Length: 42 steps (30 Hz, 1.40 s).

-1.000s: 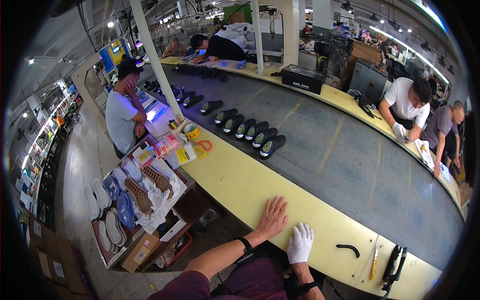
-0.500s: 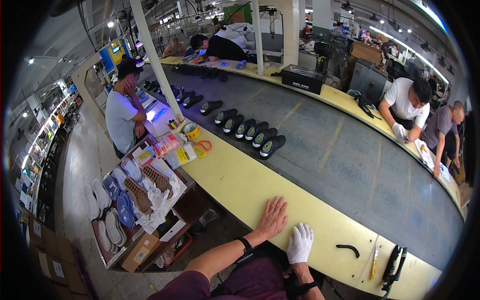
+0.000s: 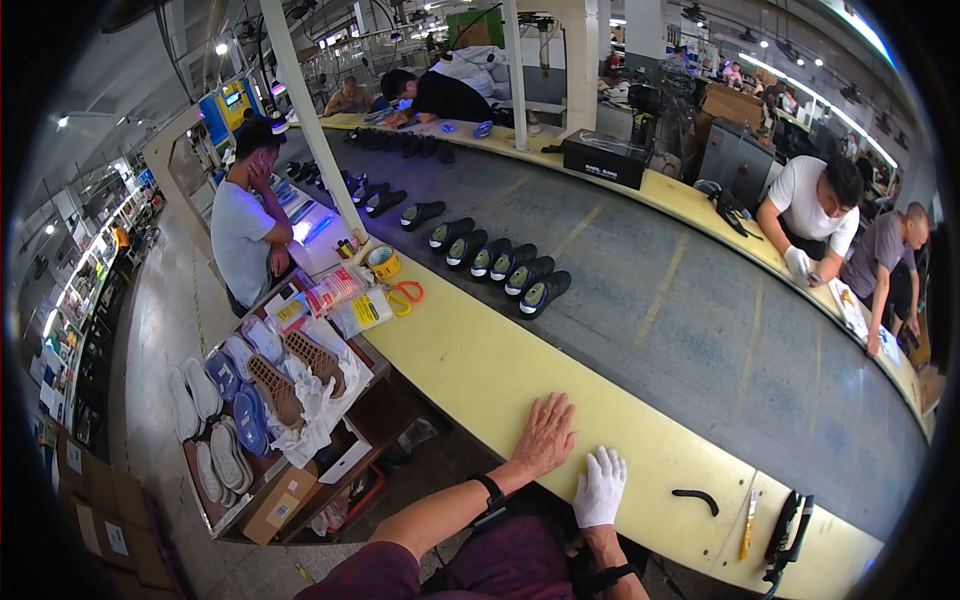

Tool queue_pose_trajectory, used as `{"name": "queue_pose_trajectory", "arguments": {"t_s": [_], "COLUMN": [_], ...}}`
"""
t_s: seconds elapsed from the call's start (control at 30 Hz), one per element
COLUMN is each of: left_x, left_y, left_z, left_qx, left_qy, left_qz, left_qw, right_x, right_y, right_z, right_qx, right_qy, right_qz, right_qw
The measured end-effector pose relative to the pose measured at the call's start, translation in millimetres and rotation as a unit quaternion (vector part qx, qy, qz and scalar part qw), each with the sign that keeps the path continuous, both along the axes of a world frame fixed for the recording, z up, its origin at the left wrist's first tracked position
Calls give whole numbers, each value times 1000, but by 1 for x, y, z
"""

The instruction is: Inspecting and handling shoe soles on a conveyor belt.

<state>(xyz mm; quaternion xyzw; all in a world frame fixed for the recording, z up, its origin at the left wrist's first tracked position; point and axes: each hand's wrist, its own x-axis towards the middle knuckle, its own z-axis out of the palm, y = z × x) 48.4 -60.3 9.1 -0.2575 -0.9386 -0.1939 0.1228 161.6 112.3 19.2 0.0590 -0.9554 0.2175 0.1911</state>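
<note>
My bare left hand (image 3: 546, 434) lies flat on the pale yellow bench top (image 3: 450, 365), fingers stretched out and holding nothing. Beside it, my right hand (image 3: 601, 487) wears a white glove and rests on the bench's near edge, also flat with nothing in it. To the right of my gloved hand lie a curved black strip (image 3: 697, 499), a yellow-handled brush (image 3: 747, 530) and a black tool with a cord (image 3: 787, 535). Black shoes (image 3: 545, 293) stand in a row on the grey conveyor belt (image 3: 640, 300) beyond my hands.
At left, a cart (image 3: 225, 515) carries several shoe soles (image 3: 275, 390) and crumpled white paper. Orange-handled scissors (image 3: 408, 292) and a yellow tape roll (image 3: 382, 262) lie at the bench's far left. A person (image 3: 245, 220) stands there; others work across the belt. A black box (image 3: 605, 158) sits opposite.
</note>
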Motion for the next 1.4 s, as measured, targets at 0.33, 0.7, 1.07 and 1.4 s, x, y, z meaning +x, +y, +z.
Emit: {"name": "queue_pose_trajectory", "arguments": {"t_s": [0.33,0.7,1.07,1.4], "left_x": [1,0,0,0], "left_y": [0,0,0,0], "left_z": [2,0,0,0], "left_qx": [9,-1,-6,-4], "left_qy": [20,7,4,7], "left_qz": [-10,0,0,-1], "left_qw": [1000,1000,1000,1000], "right_x": [0,0,0,0], "right_y": [1,0,0,0], "right_z": [0,0,1,2], "right_qx": [-3,-7,-10,-6], "right_qy": [1,6,-1,-9], "right_qz": [3,2,-12,-2], "right_qw": [1000,1000,1000,1000]}}
